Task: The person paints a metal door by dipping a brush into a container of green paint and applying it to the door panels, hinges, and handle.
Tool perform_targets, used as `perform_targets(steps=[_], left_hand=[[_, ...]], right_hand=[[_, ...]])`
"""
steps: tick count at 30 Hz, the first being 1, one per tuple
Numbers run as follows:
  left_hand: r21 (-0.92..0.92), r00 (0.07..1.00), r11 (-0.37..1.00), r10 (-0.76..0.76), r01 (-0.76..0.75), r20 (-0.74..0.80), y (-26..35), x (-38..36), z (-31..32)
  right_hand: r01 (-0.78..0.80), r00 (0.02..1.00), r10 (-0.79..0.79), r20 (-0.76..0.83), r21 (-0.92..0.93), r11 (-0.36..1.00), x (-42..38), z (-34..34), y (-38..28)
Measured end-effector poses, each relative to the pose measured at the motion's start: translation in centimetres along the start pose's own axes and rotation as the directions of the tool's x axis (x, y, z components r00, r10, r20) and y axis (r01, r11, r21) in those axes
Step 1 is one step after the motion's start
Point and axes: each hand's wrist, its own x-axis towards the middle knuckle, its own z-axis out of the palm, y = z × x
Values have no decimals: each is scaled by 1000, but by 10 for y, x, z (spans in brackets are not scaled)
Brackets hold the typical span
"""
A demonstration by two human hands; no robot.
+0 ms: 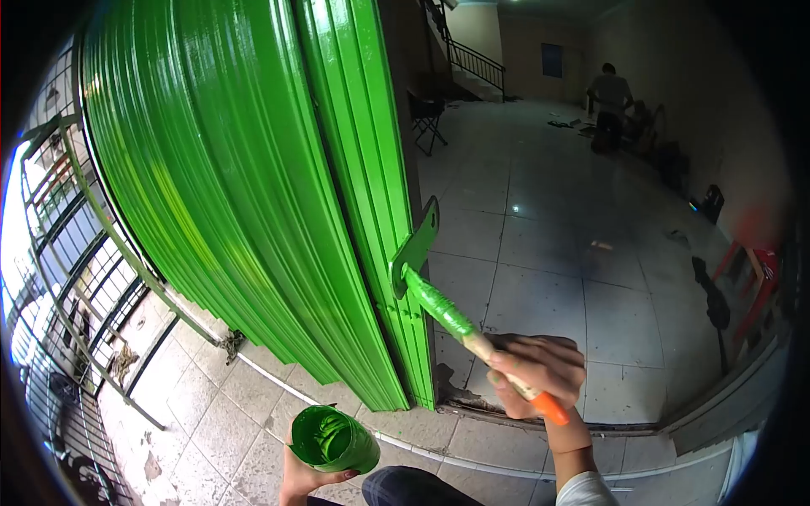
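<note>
My right hand (540, 371) is closed round the handle of a paintbrush (443, 310). Its handle has an orange end, and green paint coats the part toward the bristles. The brush tip meets a flat green metal plate (415, 250) with a slot, which sticks out from the edge of a glossy green folding metal door (245, 194). Low in the view, my left hand (302, 474) grips a can of green paint (333, 440), tilted so that its paint-smeared inside shows.
A metal railing gate (80, 278) stands at left on the tiled pavement (224, 422). Past the doorway, a person (609, 94) is at the back of a dim tiled room, with a folding chair (429, 126) near the stairs. A red chair (751, 274) is at right.
</note>
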Motion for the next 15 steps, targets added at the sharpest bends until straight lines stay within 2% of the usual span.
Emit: perform_targets(steps=[2,4,6,8,11,14,15], left_hand=[[32,1000,999,28,-27,-12,4,-2,5],[29,999,999,26,-25,-20,7,-6,11],[44,1000,999,10,-10,-5,13,-9,20],[67,999,997,-47,47,1,20,-22,28],[61,1000,998,-20,19,2,22,-30,31],[78,1000,997,21,-21,4,27,-37,30],[89,999,995,42,-43,7,28,-39,29]], right_hand=[[-26,994,41,-101,143,989,-1,-4,17],[-170,972,212,-98,325,930,-8,2,42],[-316,868,490,-81,670,671,-17,24,68],[-383,790,612,-17,767,515,-9,38,95],[-372,820,572,5,764,527,-10,42,119],[-362,828,555,-77,681,637,0,23,122],[-352,832,536,-147,607,713,5,20,119]])
